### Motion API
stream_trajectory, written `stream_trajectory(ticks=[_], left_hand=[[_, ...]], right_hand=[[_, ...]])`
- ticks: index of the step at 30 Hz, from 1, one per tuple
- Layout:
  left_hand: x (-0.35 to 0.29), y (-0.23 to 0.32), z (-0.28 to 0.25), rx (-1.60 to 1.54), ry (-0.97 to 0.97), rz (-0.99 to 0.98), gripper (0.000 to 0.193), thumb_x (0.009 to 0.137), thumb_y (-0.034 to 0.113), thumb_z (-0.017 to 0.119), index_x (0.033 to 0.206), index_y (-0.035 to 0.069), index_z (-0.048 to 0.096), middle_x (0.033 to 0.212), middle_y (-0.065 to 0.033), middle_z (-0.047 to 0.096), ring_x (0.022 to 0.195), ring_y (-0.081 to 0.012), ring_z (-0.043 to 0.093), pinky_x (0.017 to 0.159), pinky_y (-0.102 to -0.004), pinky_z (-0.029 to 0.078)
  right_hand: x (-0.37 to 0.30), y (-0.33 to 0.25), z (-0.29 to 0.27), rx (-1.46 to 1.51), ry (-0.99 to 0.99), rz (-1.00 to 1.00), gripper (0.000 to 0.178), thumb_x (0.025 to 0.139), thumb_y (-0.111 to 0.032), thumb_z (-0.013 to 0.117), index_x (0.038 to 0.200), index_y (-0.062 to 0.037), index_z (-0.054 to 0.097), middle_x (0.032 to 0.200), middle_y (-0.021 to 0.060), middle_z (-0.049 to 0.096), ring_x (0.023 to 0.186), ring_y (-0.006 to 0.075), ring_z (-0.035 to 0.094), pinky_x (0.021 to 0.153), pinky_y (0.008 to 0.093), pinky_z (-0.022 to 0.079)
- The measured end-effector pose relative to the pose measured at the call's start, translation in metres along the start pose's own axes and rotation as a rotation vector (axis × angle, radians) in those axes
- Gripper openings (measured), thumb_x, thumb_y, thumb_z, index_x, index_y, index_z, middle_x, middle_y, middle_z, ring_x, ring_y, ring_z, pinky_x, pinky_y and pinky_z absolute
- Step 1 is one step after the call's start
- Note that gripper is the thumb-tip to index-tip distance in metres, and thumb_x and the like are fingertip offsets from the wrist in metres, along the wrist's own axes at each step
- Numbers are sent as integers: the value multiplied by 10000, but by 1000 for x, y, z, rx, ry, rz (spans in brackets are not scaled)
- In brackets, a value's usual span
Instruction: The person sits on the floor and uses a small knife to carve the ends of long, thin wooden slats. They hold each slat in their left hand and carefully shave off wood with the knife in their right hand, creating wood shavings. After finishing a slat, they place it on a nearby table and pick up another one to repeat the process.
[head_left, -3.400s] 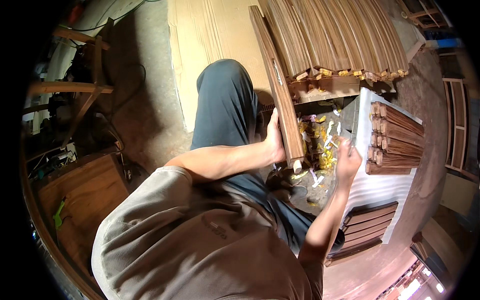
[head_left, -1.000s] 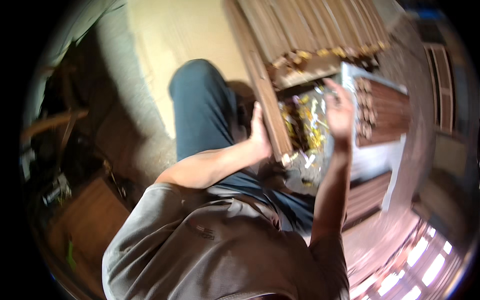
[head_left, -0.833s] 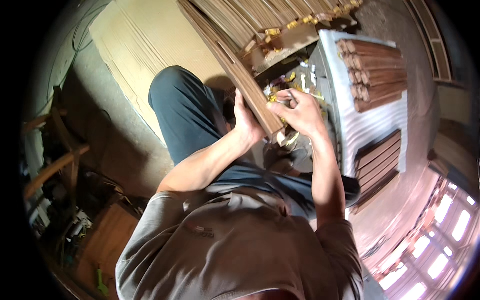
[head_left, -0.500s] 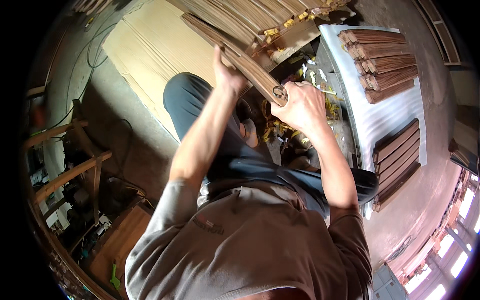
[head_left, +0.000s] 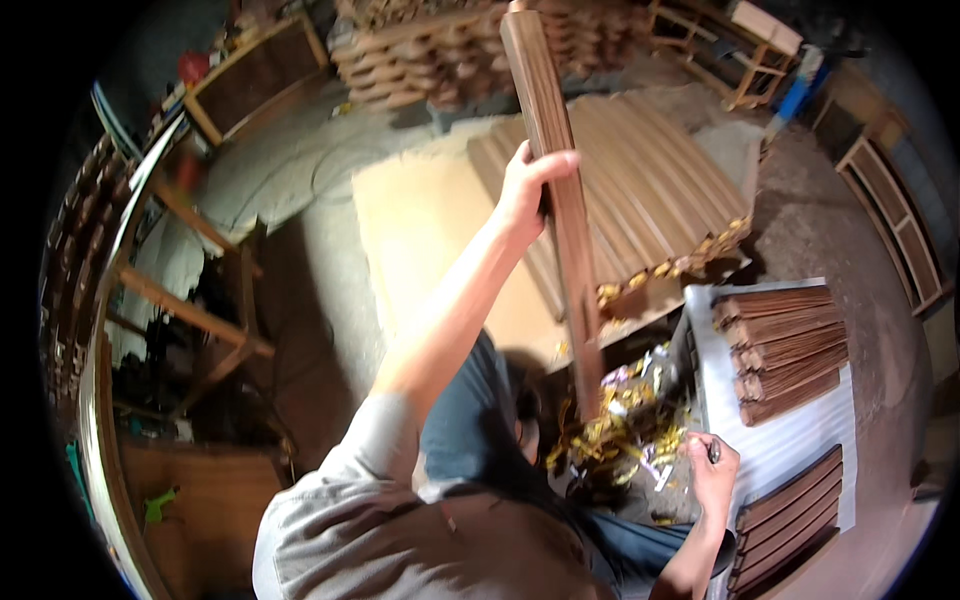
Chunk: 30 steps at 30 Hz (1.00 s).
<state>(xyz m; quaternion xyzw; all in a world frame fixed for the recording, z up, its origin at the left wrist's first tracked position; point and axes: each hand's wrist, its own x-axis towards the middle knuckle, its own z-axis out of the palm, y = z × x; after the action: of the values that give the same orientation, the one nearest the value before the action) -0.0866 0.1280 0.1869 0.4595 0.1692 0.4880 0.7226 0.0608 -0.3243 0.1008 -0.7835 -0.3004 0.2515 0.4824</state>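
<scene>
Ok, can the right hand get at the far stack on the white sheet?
Probably yes: the right hand is beside the white sheet, with nothing visible between it and the far stack. It does hold a small dark object, which may hamper a grip.

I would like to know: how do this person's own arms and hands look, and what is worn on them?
The left hand and right hand are bare, without gloves; no watch or bracelet shows. The left arm has a short, loose grey-brown sleeve; the right sleeve cannot be made out.
</scene>
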Motion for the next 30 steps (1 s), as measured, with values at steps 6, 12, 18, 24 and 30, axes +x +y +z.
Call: stream_trajectory(ticks=[6,12,18,24,30], left_hand=[[-41,46,71,985,-284,378,811,585,180,875,1282,7,496,1138,-146,640,1064,-249,624,960,-379,495],[-75,-35,3,1465,-605,614,777,521,151,821,1243,46,552,1148,-184,601,1099,-388,575,928,-457,487],[-101,-96,-50,1452,-701,560,854,501,122,882,1276,60,531,1205,-152,584,1127,-378,554,952,-457,461],[-113,-113,-76,1420,-615,582,920,463,131,925,1285,47,521,1197,-147,589,1113,-377,561,916,-461,460],[-117,-100,-80,1399,-601,624,906,477,255,944,1267,51,551,1141,-168,604,1043,-370,595,878,-455,482]], right_hand=[[25,-41,-17,464,144,-83,346,989,-247,640,1115,73,670,814,101,717,514,52,457,456,212,337],[38,-78,19,599,206,-169,372,910,-108,740,1231,48,634,925,98,724,565,51,519,504,211,417],[53,-45,89,405,230,-198,315,883,-91,775,1162,31,693,897,61,717,597,50,563,546,213,458],[63,-47,106,570,130,-26,220,904,-102,763,1076,30,728,763,3,685,581,46,533,527,210,433],[77,-46,101,393,55,-374,81,909,-54,714,952,13,701,859,67,687,641,101,600,585,251,470]])
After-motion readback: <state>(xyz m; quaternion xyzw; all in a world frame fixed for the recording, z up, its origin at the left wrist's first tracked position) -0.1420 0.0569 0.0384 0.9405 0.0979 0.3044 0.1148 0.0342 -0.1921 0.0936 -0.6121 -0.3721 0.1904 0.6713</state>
